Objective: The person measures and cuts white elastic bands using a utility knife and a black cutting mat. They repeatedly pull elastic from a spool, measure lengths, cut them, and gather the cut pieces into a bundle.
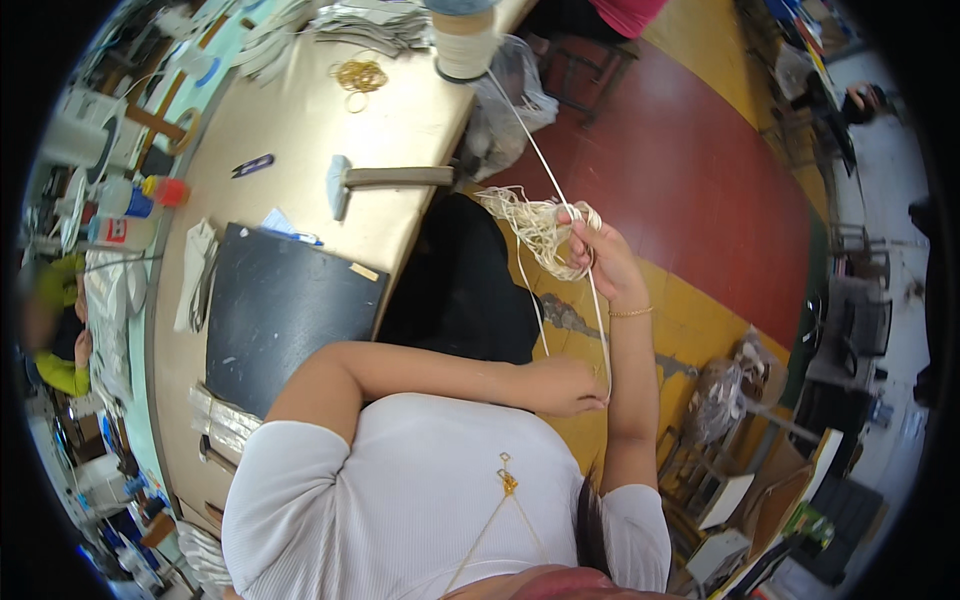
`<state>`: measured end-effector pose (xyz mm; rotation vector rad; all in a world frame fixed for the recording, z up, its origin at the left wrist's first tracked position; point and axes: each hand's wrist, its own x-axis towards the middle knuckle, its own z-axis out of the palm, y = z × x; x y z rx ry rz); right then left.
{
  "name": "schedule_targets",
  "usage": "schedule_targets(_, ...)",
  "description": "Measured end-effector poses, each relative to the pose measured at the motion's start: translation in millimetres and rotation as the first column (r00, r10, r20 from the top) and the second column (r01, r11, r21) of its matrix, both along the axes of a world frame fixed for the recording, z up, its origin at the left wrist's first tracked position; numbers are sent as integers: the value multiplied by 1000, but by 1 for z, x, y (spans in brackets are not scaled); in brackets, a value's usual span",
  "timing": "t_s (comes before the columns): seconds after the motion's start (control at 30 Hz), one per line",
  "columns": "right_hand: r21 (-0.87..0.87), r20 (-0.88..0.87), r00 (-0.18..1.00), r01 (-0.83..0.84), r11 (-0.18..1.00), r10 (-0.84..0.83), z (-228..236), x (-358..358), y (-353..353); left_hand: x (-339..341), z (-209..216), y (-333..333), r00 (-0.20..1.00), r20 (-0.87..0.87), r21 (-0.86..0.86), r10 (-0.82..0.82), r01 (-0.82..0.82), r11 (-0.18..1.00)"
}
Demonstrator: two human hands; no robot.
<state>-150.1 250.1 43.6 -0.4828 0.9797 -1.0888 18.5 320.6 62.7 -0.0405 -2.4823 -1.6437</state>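
Observation:
My right hand [605,255] is raised out to the right of the table, fingers closed round a loose, tangled bundle of cream cord [535,222]. From that hand a taut strand climbs to a large cream spool [465,50] standing at the table's far edge. My left hand [568,386] is held across my body, lower and nearer my chest. Its fingers are closed, pinching a strand of the same cord that drops from the right hand. Another strand hangs from the bundle and passes behind the left hand.
On the table [290,160] lie a hammer [395,177], purple thread snips [253,166], rubber bands [360,76], a black board [290,300] and stacked grey-white pieces [375,25]. A clear plastic bag [510,110] hangs by the edge. Another person [60,330] sits at the far left.

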Motion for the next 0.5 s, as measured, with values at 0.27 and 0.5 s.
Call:
schedule_targets(0.27, -63, -5, 992, 127, 990, -127, 52, 3, 9, 45, 86, -58, 982, 187, 839, 38, -180, 513)
schedule_targets(0.5, -77, 39, 985, 168, 983, -166, 34, 1, 2, 53, 102, -64, 980, 172, 736, 104, -198, 648)
